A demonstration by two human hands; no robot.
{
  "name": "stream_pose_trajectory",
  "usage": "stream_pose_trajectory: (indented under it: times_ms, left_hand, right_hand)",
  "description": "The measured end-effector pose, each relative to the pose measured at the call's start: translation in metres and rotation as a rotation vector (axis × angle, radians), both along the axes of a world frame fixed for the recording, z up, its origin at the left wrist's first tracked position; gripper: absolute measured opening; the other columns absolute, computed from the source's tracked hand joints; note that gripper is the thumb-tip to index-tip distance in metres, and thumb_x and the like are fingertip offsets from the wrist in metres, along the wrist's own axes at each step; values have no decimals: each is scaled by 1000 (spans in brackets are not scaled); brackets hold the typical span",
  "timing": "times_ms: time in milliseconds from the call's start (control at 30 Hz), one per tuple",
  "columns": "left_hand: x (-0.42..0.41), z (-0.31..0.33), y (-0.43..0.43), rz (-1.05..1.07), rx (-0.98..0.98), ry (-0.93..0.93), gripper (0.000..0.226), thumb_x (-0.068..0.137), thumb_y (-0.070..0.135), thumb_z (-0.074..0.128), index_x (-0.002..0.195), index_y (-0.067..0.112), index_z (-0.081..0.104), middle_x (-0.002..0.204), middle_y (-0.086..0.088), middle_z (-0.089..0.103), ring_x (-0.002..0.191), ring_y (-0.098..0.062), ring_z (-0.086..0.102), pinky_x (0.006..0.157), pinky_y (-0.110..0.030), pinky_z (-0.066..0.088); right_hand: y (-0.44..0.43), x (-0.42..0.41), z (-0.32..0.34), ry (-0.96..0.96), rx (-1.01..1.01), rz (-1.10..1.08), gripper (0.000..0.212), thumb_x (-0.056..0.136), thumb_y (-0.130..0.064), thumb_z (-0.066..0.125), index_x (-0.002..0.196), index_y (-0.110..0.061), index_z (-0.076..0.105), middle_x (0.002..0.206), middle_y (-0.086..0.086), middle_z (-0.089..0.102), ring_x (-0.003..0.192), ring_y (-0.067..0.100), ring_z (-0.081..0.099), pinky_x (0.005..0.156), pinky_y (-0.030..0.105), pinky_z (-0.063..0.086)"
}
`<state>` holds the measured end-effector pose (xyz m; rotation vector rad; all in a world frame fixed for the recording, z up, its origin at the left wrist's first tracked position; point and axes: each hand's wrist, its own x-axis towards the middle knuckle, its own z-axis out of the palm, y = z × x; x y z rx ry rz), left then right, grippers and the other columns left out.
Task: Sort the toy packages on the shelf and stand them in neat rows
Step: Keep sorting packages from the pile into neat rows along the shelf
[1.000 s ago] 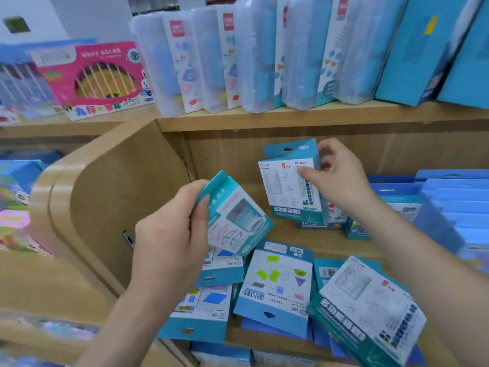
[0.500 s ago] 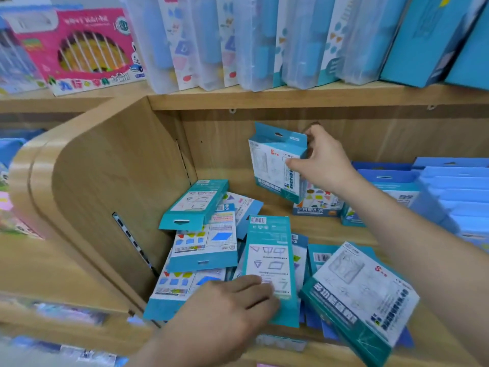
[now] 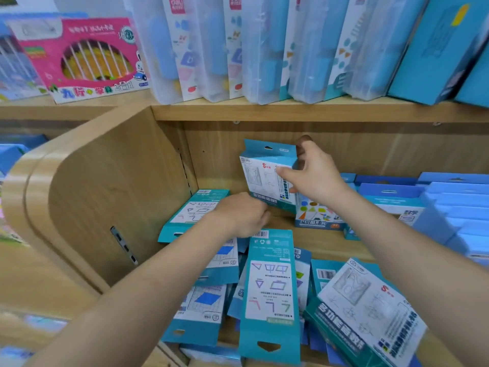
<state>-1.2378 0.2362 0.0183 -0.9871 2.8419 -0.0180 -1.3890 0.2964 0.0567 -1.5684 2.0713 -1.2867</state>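
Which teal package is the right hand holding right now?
The white-fronted package, gripped upright by the right hand near the back panel, hang tab on top; the other teal packages lie flat in a heap.

The left hand (image 3: 239, 215) tucks its fingertips out of sight under its own knuckles, so whether it holds anything cannot be told; it also covers part of a flat pack (image 3: 190, 210). The right hand (image 3: 316, 176) hides most of its fingers behind the upright box (image 3: 264, 176), and its wrist covers part of the shapes pack (image 3: 317, 215). In the heap (image 3: 270, 287) the lower packs show only edges. The clear cases (image 3: 264, 49) are cut by the top edge, the blue boxes (image 3: 455, 207) are blurred and cut by the right edge, and the big box (image 3: 370, 313) is cut by the bottom edge; the small print is unreadable
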Motion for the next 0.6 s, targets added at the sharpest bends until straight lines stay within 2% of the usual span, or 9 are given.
stream_pose_trajectory:
  times_ms: [100,167,267,333,433,500,600]
  left_hand:
    - [-10,-12,-11,-7,101,-117,42,99,44,26,122,21,53,134,-5,51,117,-28,46,92,-38,42]
    - [-10,-14,-14,-16,132,-132,43,100,45,24,128,24,50,137,-4,50,118,-27,44,93,-38,40]
    - [-8,-12,-17,-22,141,-89,39,99,44,26,118,26,55,127,1,55,113,-21,44,89,-38,44]
    - [-9,-12,-18,-25,146,-88,38,99,44,27,114,28,58,122,3,56,109,-19,44,86,-38,45]
    - [-10,-12,-20,-22,129,-99,39,97,44,28,113,27,60,116,2,59,107,-19,44,87,-41,47]
    - [-10,-12,-22,-5,119,-84,38,97,42,32,109,24,62,110,-1,60,106,-20,45,87,-42,47]
    - [-5,-12,-24,57,71,18,29,93,31,40,100,20,66,104,-6,61,99,-23,53,79,-38,50]
  right_hand:
    - [-4,-6,-5,-75,15,23,42,80,-23,72,112,-17,45,103,5,63,86,19,65,54,40,59]
    - [-6,-9,-11,-16,37,49,43,82,-24,71,114,-16,43,107,6,61,92,23,64,61,42,59]
    - [-9,-12,-17,109,84,78,43,83,-21,70,117,-14,44,113,11,59,102,25,60,78,46,56]
    - [-11,-14,-19,167,95,77,42,83,-19,70,117,-12,47,113,11,61,102,25,60,83,45,53]
    - [-11,-17,-20,312,130,24,48,83,-24,71,124,-13,50,115,9,63,106,26,58,87,43,50]
    - [-10,-19,-23,423,143,-19,47,83,-29,70,123,-14,52,113,8,65,105,26,58,84,41,50]
    - [-9,-23,-30,584,191,-56,45,83,-36,68,120,-16,53,110,9,65,110,29,54,84,39,45]
